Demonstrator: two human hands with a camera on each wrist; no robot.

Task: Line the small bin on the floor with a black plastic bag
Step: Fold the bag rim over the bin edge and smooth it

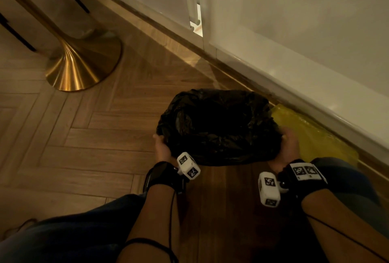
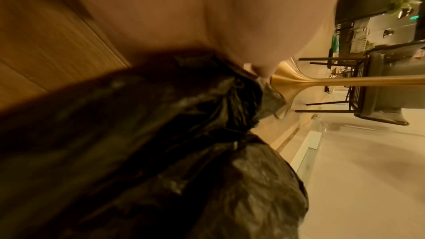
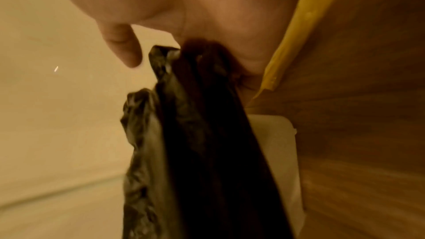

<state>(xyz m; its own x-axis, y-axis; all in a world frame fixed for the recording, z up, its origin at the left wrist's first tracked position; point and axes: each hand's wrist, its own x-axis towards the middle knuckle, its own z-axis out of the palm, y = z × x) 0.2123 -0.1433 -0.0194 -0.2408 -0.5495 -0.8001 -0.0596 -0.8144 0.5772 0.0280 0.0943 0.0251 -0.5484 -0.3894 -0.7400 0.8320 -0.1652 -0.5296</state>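
A black plastic bag (image 1: 219,126) sits open-mouthed over the small bin on the wooden floor, hiding the bin in the head view. My left hand (image 1: 161,145) grips the bag's left edge, thumb on top. On the opposite side my right hand (image 1: 288,145) grips the right edge. In the left wrist view the left hand (image 2: 207,24) lies against the crumpled bag (image 2: 161,143). In the right wrist view the right hand (image 3: 207,6) holds bunched black bag (image 3: 195,134) hanging down the white bin wall (image 3: 276,143).
A yellow plastic bag (image 1: 315,136) lies on the floor just right of the bin, along the white skirting (image 1: 294,77). A brass table base (image 1: 82,67) stands at the far left. My knees flank both arms. Dark chair legs (image 2: 333,106) stand beyond the table.
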